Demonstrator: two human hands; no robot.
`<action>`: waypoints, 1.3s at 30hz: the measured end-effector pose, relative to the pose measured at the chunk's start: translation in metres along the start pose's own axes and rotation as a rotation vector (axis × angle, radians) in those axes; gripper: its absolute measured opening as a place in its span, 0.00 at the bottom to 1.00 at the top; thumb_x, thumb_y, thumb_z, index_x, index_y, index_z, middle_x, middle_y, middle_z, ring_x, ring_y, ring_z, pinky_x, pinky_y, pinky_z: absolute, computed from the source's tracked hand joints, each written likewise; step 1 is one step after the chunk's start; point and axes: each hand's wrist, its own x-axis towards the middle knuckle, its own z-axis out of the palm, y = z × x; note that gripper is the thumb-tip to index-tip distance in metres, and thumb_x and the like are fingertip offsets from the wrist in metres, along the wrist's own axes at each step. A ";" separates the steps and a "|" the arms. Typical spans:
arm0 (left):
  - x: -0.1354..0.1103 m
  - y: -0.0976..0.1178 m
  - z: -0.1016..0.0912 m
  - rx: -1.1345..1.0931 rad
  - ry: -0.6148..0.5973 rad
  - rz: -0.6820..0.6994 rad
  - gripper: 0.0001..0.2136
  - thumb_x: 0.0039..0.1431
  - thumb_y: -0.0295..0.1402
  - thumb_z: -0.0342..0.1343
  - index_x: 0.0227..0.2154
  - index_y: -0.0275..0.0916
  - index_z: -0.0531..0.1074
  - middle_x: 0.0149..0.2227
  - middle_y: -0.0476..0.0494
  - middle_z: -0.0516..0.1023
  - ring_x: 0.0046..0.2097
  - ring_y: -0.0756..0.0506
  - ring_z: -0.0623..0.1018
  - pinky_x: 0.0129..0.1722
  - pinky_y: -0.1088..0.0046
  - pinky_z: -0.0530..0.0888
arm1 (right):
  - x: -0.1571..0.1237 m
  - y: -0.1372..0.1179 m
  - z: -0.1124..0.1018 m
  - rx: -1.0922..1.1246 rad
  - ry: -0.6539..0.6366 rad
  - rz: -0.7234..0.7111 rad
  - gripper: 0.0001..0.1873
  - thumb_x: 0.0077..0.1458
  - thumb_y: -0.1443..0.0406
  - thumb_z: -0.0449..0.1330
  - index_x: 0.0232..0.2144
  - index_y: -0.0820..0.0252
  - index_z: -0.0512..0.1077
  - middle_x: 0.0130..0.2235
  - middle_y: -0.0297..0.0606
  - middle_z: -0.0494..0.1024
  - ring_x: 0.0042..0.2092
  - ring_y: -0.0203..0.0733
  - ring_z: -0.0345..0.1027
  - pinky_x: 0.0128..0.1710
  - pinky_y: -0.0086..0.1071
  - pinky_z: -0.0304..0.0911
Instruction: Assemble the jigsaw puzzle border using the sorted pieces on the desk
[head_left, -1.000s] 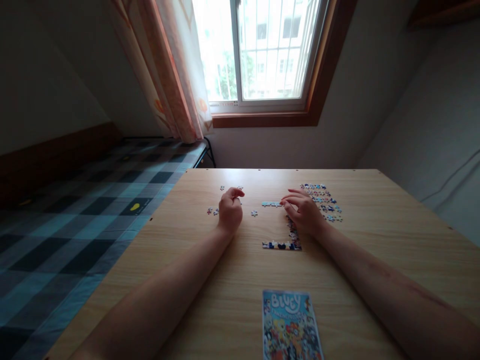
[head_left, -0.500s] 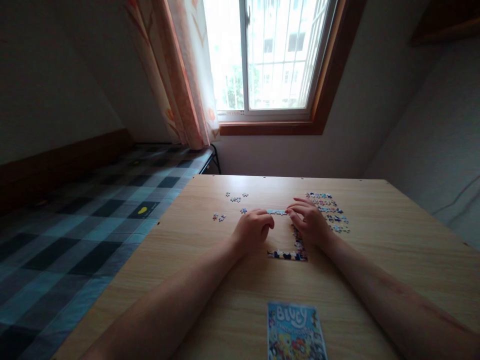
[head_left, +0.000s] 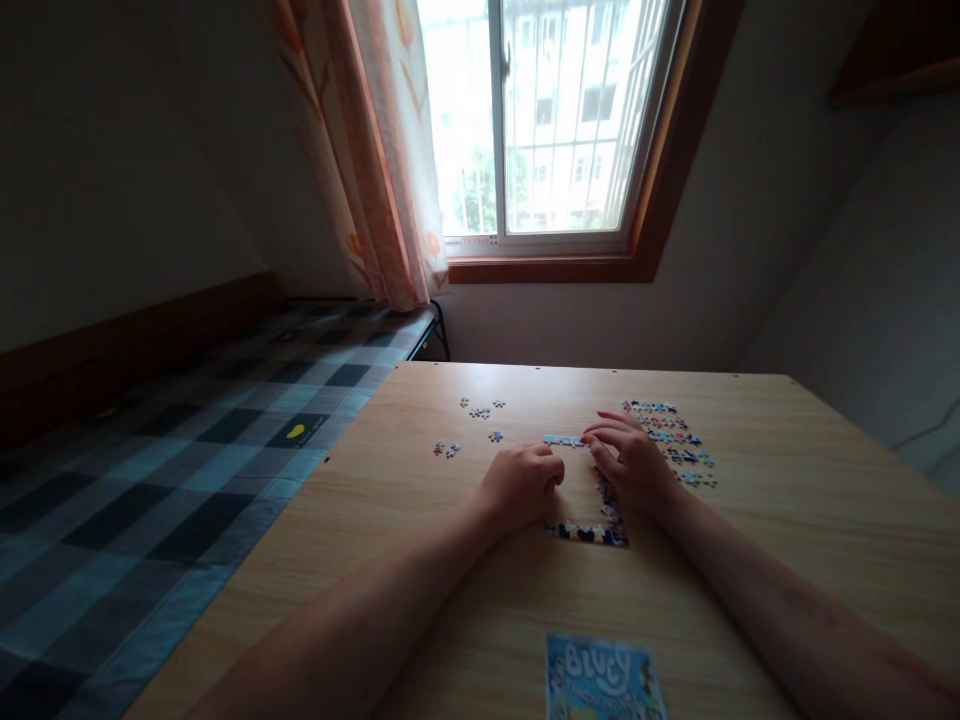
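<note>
My left hand (head_left: pixel 521 482) rests on the wooden table (head_left: pixel 787 520) with its fingers curled shut, just left of a short light-blue strip of joined puzzle pieces (head_left: pixel 561 440). What it holds, if anything, is hidden. My right hand (head_left: pixel 631 458) lies at the strip's right end, fingertips pinched against it. An L-shaped run of assembled border pieces (head_left: pixel 592 530) lies below and between my hands, partly under my right wrist.
A heap of loose pieces (head_left: pixel 679 445) lies right of my right hand; a few scattered pieces (head_left: pixel 480 412) lie at the left. A Bluey picture card (head_left: pixel 604 680) sits at the near edge. A checked bed (head_left: pixel 150 470), curtain (head_left: pixel 375 150) and window (head_left: pixel 555 120) stand beyond.
My left hand slid right from the scattered pieces to the blue strip and stays curled. My right hand kept its place at the strip. The camera tilted up slightly.
</note>
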 end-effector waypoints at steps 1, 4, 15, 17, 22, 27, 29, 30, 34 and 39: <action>0.000 0.001 -0.001 0.007 -0.004 -0.009 0.08 0.53 0.24 0.53 0.26 0.41 0.75 0.32 0.47 0.79 0.34 0.46 0.76 0.36 0.71 0.71 | 0.000 0.000 0.000 -0.001 0.003 0.001 0.13 0.63 0.61 0.54 0.33 0.55 0.78 0.40 0.37 0.81 0.57 0.52 0.66 0.62 0.53 0.54; 0.000 0.002 -0.002 0.016 0.009 -0.053 0.09 0.54 0.23 0.52 0.26 0.41 0.75 0.32 0.48 0.79 0.34 0.46 0.76 0.36 0.71 0.72 | 0.000 -0.002 0.000 0.001 0.011 0.002 0.13 0.63 0.61 0.54 0.32 0.55 0.77 0.40 0.38 0.82 0.57 0.52 0.67 0.62 0.52 0.54; 0.002 -0.002 -0.006 0.036 0.016 -0.216 0.10 0.55 0.24 0.51 0.27 0.41 0.77 0.32 0.46 0.79 0.33 0.46 0.77 0.35 0.71 0.71 | 0.000 0.001 0.001 -0.011 0.027 -0.011 0.13 0.62 0.61 0.54 0.32 0.56 0.78 0.40 0.38 0.82 0.56 0.52 0.67 0.61 0.52 0.57; 0.003 -0.002 -0.006 0.050 0.008 -0.230 0.09 0.56 0.25 0.52 0.28 0.41 0.77 0.33 0.46 0.79 0.33 0.45 0.77 0.34 0.70 0.71 | 0.000 0.002 0.002 -0.014 0.026 -0.019 0.13 0.62 0.62 0.54 0.32 0.56 0.78 0.40 0.38 0.82 0.56 0.52 0.67 0.61 0.52 0.57; 0.005 -0.013 -0.011 0.088 0.092 -0.275 0.10 0.56 0.24 0.52 0.29 0.41 0.77 0.34 0.45 0.80 0.39 0.43 0.76 0.43 0.66 0.72 | 0.000 0.003 0.003 -0.014 0.027 -0.014 0.13 0.62 0.61 0.54 0.33 0.56 0.78 0.40 0.38 0.82 0.56 0.52 0.67 0.61 0.52 0.57; 0.005 -0.035 -0.015 0.209 0.248 -0.509 0.12 0.60 0.32 0.53 0.44 0.42 0.77 0.51 0.40 0.77 0.56 0.37 0.69 0.61 0.51 0.60 | -0.001 0.000 0.002 -0.005 0.024 0.003 0.14 0.62 0.61 0.54 0.33 0.56 0.78 0.41 0.38 0.82 0.57 0.52 0.67 0.62 0.53 0.55; 0.003 -0.043 -0.012 0.225 0.225 -0.611 0.13 0.63 0.35 0.51 0.47 0.41 0.76 0.53 0.39 0.77 0.59 0.34 0.67 0.64 0.42 0.51 | 0.000 0.000 0.001 -0.001 0.022 0.006 0.13 0.62 0.61 0.54 0.33 0.56 0.78 0.41 0.38 0.82 0.57 0.52 0.67 0.63 0.54 0.53; 0.002 -0.046 -0.011 0.220 0.217 -0.634 0.13 0.64 0.36 0.50 0.46 0.41 0.76 0.53 0.38 0.77 0.60 0.33 0.66 0.64 0.39 0.48 | 0.000 -0.001 0.001 0.002 0.021 0.007 0.13 0.62 0.61 0.54 0.33 0.56 0.78 0.41 0.38 0.82 0.57 0.52 0.67 0.63 0.54 0.53; 0.002 -0.050 -0.007 0.177 0.220 -0.578 0.14 0.66 0.36 0.46 0.44 0.40 0.76 0.50 0.37 0.79 0.60 0.32 0.67 0.63 0.34 0.44 | 0.000 -0.001 0.001 0.011 0.023 0.010 0.13 0.62 0.61 0.54 0.33 0.56 0.78 0.41 0.39 0.81 0.57 0.52 0.67 0.63 0.54 0.53; 0.004 -0.045 -0.009 0.100 0.142 -0.483 0.17 0.68 0.35 0.43 0.46 0.38 0.76 0.50 0.37 0.79 0.60 0.35 0.69 0.64 0.36 0.47 | 0.001 0.000 0.003 0.008 0.031 -0.003 0.13 0.62 0.62 0.54 0.33 0.55 0.78 0.40 0.38 0.82 0.57 0.52 0.67 0.63 0.54 0.53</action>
